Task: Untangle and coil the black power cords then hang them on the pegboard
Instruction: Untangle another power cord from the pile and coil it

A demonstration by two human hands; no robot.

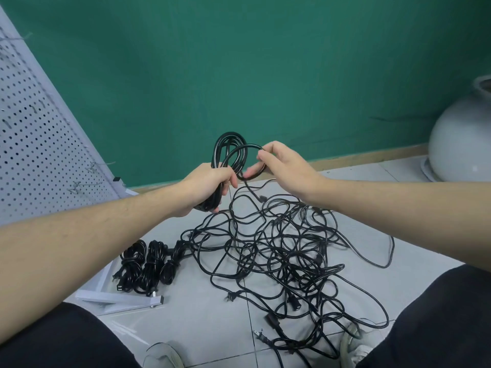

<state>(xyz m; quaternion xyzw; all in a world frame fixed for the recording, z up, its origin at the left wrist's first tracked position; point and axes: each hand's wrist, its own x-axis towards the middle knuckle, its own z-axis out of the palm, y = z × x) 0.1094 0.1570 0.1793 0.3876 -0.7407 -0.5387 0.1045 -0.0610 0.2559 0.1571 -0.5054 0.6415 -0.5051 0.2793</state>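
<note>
My left hand point(206, 188) grips a partly wound coil of black power cord point(228, 147) held upright above the floor. My right hand point(285, 170) pinches a fresh loop of the same cord just right of the coil. The cord's free end trails down into a large tangle of black cords point(287, 251) spread over the floor tiles. Three coiled and tied cords point(148, 264) lie side by side on the floor to the left. A white pegboard point(39, 144) with metal hooks leans at the far left.
The pegboard's white metal foot point(119, 300) lies on the floor by the coiled cords. A large white rounded vessel point(462, 139) stands at the right by the green wall. My knees and shoes point(356, 346) frame the bottom, with cords running up to the right shoe.
</note>
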